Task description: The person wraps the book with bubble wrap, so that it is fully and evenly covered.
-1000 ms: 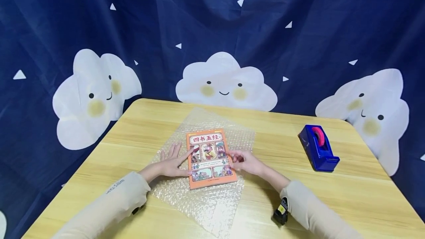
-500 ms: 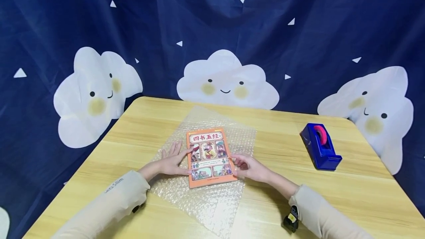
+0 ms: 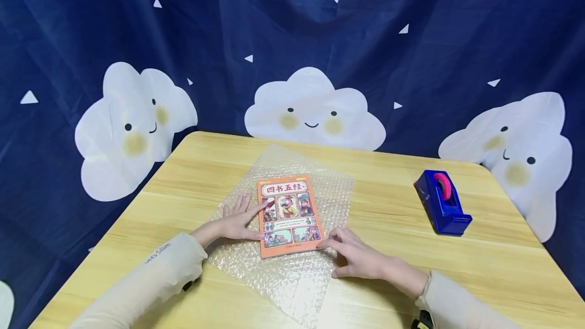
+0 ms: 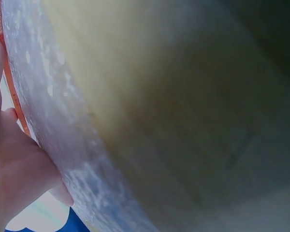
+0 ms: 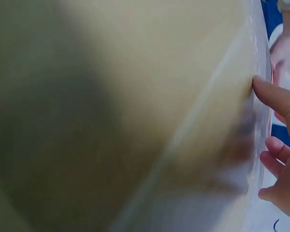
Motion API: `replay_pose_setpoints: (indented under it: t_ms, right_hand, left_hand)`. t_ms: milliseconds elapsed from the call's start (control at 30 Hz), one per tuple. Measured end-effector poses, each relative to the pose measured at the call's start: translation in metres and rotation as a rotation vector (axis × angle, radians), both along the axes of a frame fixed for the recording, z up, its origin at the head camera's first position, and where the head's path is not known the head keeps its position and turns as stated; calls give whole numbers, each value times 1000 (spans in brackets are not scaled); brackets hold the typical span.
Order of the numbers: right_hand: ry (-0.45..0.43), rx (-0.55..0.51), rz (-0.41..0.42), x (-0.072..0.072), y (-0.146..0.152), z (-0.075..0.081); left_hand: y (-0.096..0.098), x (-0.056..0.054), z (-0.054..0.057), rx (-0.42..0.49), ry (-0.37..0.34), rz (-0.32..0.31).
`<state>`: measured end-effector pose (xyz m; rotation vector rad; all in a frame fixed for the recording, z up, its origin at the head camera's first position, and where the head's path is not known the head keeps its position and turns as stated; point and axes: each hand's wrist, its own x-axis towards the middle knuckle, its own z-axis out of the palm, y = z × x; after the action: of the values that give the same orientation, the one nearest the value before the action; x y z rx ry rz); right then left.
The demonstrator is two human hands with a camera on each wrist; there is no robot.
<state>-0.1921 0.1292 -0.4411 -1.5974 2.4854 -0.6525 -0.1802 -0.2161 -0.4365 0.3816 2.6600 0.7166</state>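
An orange picture-covered book (image 3: pixel 289 217) with red Chinese title characters lies face up on a sheet of clear bubble wrap (image 3: pixel 292 281), which is turned cornerwise to the table. My left hand (image 3: pixel 236 222) rests spread at the book's left side, its thumb and forefinger over that edge. Near the book's lower right corner is my right hand (image 3: pixel 358 255), fingers loosely bent. One fingertip is at that corner, and the thumb lies by the right edge of the wrap. In the right wrist view a digit (image 5: pixel 270 92) meets the edge of the wrap while other fingers curl loosely.
A blue tape dispenser (image 3: pixel 442 202) with a red roll stands at the right of the wooden table (image 3: pixel 388 192). Behind the table hangs a dark blue curtain (image 3: pixel 292 19) printed with white clouds.
My right hand has left the book's right edge and moved down toward me, to the lower right corner and the wrap. The left hand stays in place at the book.
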Motion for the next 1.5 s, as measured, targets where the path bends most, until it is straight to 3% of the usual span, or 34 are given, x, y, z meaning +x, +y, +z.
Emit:
replay_pose_setpoints:
  t_ms: [233, 533, 633, 833, 1000, 1167, 1300, 1500]
  right_hand:
    - [165, -7, 73, 7, -6, -2]
    - [180, -50, 107, 8, -9, -4]
    - [124, -78, 97, 7, -12, -3]
    - [-81, -128, 64, 0, -16, 2]
    - [-287, -179, -15, -6, -21, 3]
    - [-392, -170, -116, -15, -33, 3]
    - [-348, -130, -190, -19, -40, 0]
    - [-85, -163, -136, -23, -42, -3]
  left_hand:
    - [2, 0, -1, -8, 10, 10]
    - [1, 0, -1, -18, -6, 21]
    - [1, 0, -1, -16, -7, 21]
    - [2, -1, -1, -10, -17, 20]
    - [1, 0, -1, -19, -23, 15]
    - [0, 0, 3, -30, -30, 2]
    - [2, 0, 3, -21, -40, -9]
    - [-2, -2, 1, -31, -51, -20]
